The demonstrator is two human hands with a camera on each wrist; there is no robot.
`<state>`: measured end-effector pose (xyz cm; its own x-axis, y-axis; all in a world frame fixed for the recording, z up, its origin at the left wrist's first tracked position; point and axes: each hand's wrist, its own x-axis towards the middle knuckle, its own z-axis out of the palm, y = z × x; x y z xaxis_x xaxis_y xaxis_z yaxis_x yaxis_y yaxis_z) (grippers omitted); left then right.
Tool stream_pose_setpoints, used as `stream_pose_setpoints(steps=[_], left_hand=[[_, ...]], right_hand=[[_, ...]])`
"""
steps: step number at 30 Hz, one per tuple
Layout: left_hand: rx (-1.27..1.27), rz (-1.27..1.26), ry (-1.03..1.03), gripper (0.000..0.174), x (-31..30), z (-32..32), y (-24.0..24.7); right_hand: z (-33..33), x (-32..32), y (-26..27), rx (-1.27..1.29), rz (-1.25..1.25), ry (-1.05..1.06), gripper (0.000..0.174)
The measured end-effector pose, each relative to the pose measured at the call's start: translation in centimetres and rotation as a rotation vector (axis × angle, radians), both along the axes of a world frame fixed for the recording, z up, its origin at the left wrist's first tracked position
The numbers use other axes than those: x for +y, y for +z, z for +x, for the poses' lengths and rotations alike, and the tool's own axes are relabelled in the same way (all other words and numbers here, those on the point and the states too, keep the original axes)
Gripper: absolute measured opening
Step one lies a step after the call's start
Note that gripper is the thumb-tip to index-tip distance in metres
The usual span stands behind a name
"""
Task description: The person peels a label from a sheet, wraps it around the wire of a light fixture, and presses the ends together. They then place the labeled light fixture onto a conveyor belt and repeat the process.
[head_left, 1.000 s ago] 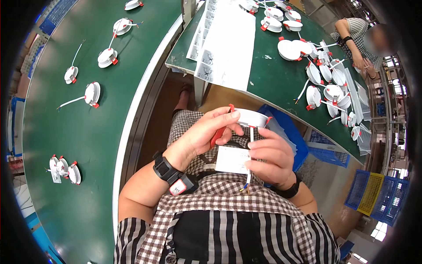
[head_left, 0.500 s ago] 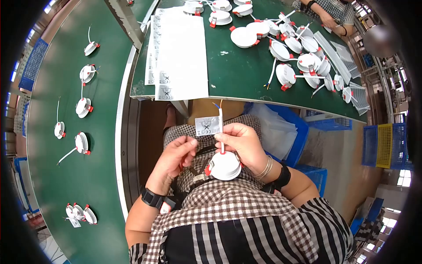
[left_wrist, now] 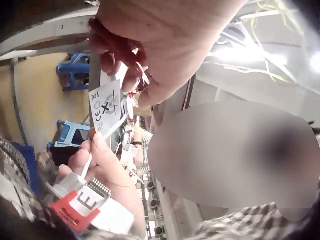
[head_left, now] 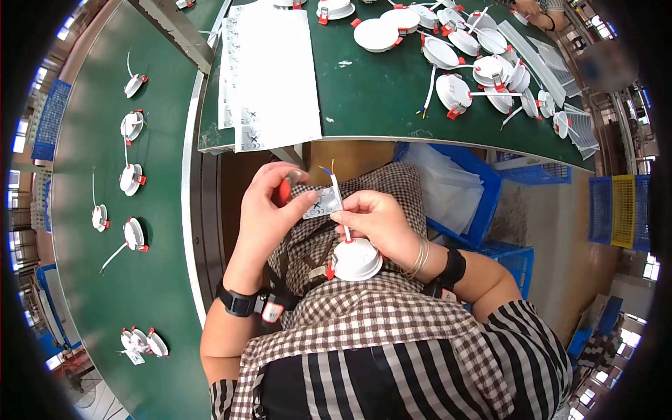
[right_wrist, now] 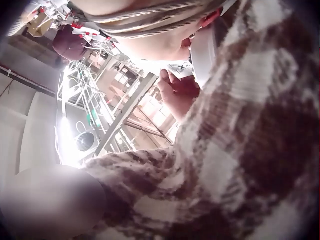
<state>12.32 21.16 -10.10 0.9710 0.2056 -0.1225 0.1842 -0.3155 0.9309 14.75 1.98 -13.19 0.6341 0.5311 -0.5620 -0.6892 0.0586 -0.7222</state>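
Observation:
My right hand (head_left: 378, 220) pinches the white cable (head_left: 345, 227) of a round white downlight (head_left: 357, 260) between thumb and fingers. The lamp hangs below that hand, against the checked apron, with red-tipped spring clips at its sides. Bare blue and brown wire ends stick up from the cable top. A silvery printed label (head_left: 322, 203), with CE and crossed-out marks, juts left from the cable; the left wrist view shows its print too. At its left edge is the thumb of my left hand (head_left: 269, 206), whose curled fingers hold a red tool (head_left: 285, 190), mostly hidden.
Ahead, a green table (head_left: 378, 105) bears white label sheets (head_left: 273, 77) and a heap of downlights (head_left: 490, 70). To the left, more downlights lie along a green belt (head_left: 168, 280). A blue crate (head_left: 483, 189) holding plastic bags stands below the table. Another person's hand shows at upper right.
The downlight turned from held up to hanging below the right hand, its label showing printed side. The left hand let go of the lamp, dropped back, then rose to the label's edge.

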Motion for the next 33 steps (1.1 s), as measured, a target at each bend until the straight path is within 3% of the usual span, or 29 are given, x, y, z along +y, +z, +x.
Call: stream_pose_setpoints(steps=[2, 6, 11, 17, 23, 26, 28, 33], left_hand=[[-0.041, 0.161, -0.139, 0.024, -0.4, 0.7, 0.3], [0.167, 0.129, -0.256, 0.019, -1.1, 1.5, 0.9], [0.122, 0.033, -0.237, 0.013, -1.6, 1.1, -0.2], [0.246, 0.063, -0.120, 0.006, -2.3, 0.8, -0.6], [0.318, 0.268, -0.094, 0.006, -3.0, 1.0, 0.3], [0.360, 0.044, -0.053, 0.011, -1.4, 1.1, -0.6], [0.404, -0.297, 0.019, 0.014, -0.4, 1.2, -0.2], [0.450, -0.479, -0.012, 0.019, 1.4, 0.1, -1.5]], right_hand=[[0.0, 0.1, -0.1, 0.000, 0.018, 0.001, 0.011], [0.0, 0.0, -0.1, -0.057, -0.035, 0.034, 0.011], [-0.3, 0.1, -0.6, -0.086, -0.035, 0.032, 0.011], [-0.3, 0.3, -0.6, -0.069, -0.030, 0.034, 0.011], [-0.2, 0.2, -0.7, -0.055, -0.042, 0.032, 0.011], [-0.1, 0.2, -0.5, -0.004, -0.040, 0.003, 0.011], [0.1, 0.0, -0.4, 0.049, -0.056, 0.006, 0.012], [0.2, 0.3, -0.6, 0.101, -0.048, 0.010, 0.012]])
